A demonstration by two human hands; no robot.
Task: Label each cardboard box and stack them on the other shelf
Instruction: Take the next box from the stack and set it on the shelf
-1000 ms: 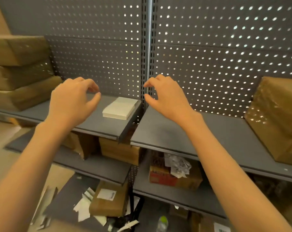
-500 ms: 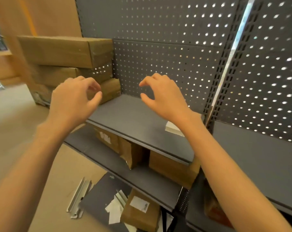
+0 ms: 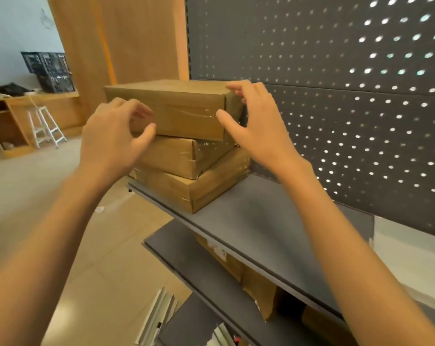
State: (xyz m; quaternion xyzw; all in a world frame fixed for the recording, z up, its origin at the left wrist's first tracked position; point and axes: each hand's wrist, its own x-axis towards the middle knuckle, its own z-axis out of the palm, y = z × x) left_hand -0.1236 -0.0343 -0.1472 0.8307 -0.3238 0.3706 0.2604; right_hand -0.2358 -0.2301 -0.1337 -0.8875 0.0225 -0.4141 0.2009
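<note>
the dark grey perforated metal back panel fills the view from twelve to three o'clock. in front of it the flat grey metal shelf runs from the centre down toward four o'clock, with a lower grey shelf under it at six o'clock holding more brown boxes, partly hidden. a tall orange-brown wooden wall panel stands at eleven o'clock.

a stack of three brown cardboard boxes wrapped in clear tape sits at the left end of the upper shelf, just above centre. the bottom cardboard box rests on the shelf, the middle cardboard box lies skewed on it, and the top cardboard box lies on that.

the right hand is at the top box's right end, at about one o'clock from centre: its fingers are curled over the upper right corner and touch it, the thumb spread toward the front face. the left hand is at nine o'clock from the box, fingers loosely curled in front of the front face, thumb near the lower edge; i cannot tell whether it touches the cardboard.

far off at nine o'clock stand a wooden bench with black plastic crates on it and a white step stool.
</note>
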